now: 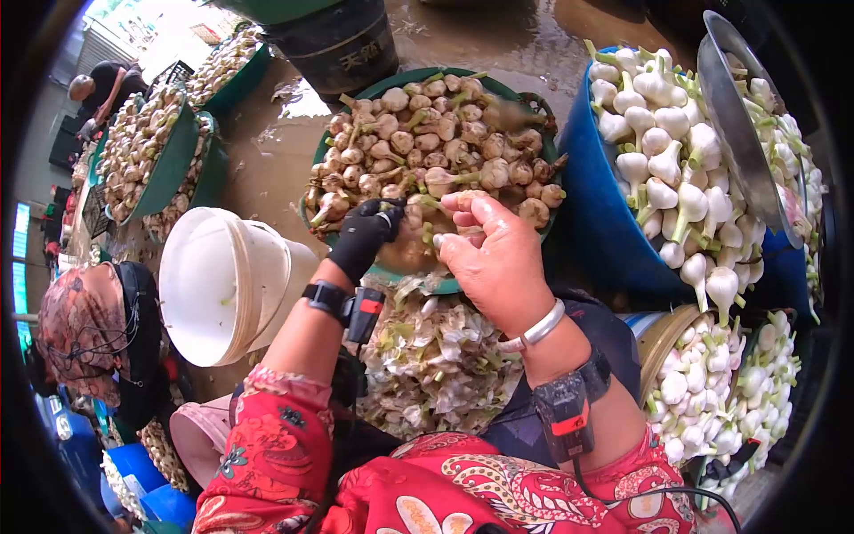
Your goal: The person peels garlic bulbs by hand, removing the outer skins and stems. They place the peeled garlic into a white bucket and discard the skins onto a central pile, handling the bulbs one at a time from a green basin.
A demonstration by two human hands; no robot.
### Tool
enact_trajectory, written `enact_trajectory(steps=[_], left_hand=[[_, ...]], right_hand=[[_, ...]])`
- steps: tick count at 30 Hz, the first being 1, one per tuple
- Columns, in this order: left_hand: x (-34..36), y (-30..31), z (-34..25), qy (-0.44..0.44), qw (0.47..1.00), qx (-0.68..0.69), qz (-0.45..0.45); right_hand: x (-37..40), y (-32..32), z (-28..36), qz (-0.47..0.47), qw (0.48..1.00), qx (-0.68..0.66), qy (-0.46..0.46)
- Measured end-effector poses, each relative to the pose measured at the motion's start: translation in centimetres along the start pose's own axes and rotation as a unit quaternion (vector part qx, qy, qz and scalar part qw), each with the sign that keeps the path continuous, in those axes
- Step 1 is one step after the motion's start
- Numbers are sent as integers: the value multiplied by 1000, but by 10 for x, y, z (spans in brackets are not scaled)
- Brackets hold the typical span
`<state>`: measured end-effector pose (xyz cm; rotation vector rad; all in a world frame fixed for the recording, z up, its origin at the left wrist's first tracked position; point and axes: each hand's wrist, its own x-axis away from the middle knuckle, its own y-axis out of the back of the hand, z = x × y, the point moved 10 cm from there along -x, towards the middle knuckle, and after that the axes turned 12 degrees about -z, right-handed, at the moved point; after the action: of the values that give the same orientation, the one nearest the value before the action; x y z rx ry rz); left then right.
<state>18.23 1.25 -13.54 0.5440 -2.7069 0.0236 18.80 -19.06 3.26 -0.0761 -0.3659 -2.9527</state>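
Observation:
A green basin [503, 87] full of brown-skinned garlic bulbs [445, 133] stands in front of me. My left hand [366, 233], in a black glove, is closed at its near side. Its fingers are at a motion-blurred garlic bulb [413, 230], which it appears to grip. Just right of that bulb is my bare right hand [498, 245], its thumb and forefinger curved and apart with no garlic visible between them. Something pale shows at the thumb's tip, too small to name. Beneath both hands lies a heap of garlic peelings and trimmings [436, 365].
Right of me, a blue tub [592, 187] holds cleaned white garlic [680, 133], with a metal bowl [738, 107] against it. More white garlic [698, 383] is nearer. At left are a white bucket [200, 285] and a person in a patterned head covering [84, 320]. A black bucket [334, 49] stands behind the basin.

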Motion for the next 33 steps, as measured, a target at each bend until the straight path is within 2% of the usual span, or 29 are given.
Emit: enact_trajectory(steps=[2, 3, 4, 5, 6, 8, 10, 11, 12, 14, 15, 16, 17, 18, 19, 20, 22, 23, 24, 25, 26, 28, 29, 30, 31, 32, 33], left_hand=[[38, -3, -54, -78, 994, 6, 70], [72, -6, -101, -256, 953, -136, 83], [112, -15, -132, -417, 862, -274, 92], [126, -12, -135, -390, 892, -198, 115], [148, -13, -148, -464, 847, -239, 101], [167, -3, -154, -313, 943, -93, 68], [179, 2, -156, -325, 934, -145, 45], [168, 12, -136, -202, 979, -11, 29], [160, 18, -111, -73, 989, 125, 13], [158, 25, -102, -64, 992, 110, -11], [165, 23, -121, -179, 984, 22, -3], [176, 17, -138, -289, 955, -66, 4], [177, 17, -139, -287, 956, -65, 5], [167, 20, -122, -158, 986, 52, 20], [163, 19, -103, -25, 985, 167, 34], [162, 21, -101, -24, 985, 167, 34], [163, 25, -113, -143, 988, 57, 28], [160, 29, -108, -143, 988, 57, 27], [165, 30, -125, -279, 959, -47, 9], [177, 26, -138, -406, 902, -148, -9], [176, 27, -136, -406, 902, -147, -9], [186, 21, -148, -471, 852, -223, -38], [189, 17, -151, -471, 853, -223, -39], [172, 23, -136, -307, 948, -83, -28], [160, 24, -110, -126, 990, 62, -16], [159, 26, -109, -126, 990, 62, -15], [155, 29, -98, -67, 993, 96, -14]], right_hand=[[5, -16, -9, 8, 1000, 3, 29], [9, -27, -8, 33, 997, -6, 68], [18, -39, -14, 65, 997, -44, 13], [25, -53, -18, 112, 981, -151, -46], [34, -68, -21, 158, 948, -254, -106], [39, -71, -9, 166, 945, -276, -57], [44, -71, -2, 160, 958, -237, -24], [44, -68, 4, 134, 973, -179, 61], [45, -65, 13, 107, 976, -119, 147], [46, -66, 12, 92, 973, -140, 161], [45, -71, 0, 121, 962, -239, 55], [46, -78, -11, 146, 930, -333, -52], [46, -76, -14, 145, 930, -328, -80], [45, -76, -14, 144, 930, -327, -82], [45, -77, -16, 146, 928, -327, -99], [45, -79, -19, 150, 925, -328, -118], [45, -77, -17, 138, 923, -337, -125], [44, -75, -17, 126, 920, -347, -131], [45, -76, -18, 126, 920, -347, -131], [43, -74, -16, 112, 931, -334, -97], [42, -72, -12, 98, 941, -319, -63], [44, -74, -10, 95, 944, -313, -48], [45, -74, -8, 92, 947, -306, -33], [45, -75, -12, 93, 947, -305, -33], [46, -79, -12, 120, 937, -327, -14], [48, -83, -10, 145, 926, -349, 5], [48, -84, -11, 145, 926, -348, 5]])
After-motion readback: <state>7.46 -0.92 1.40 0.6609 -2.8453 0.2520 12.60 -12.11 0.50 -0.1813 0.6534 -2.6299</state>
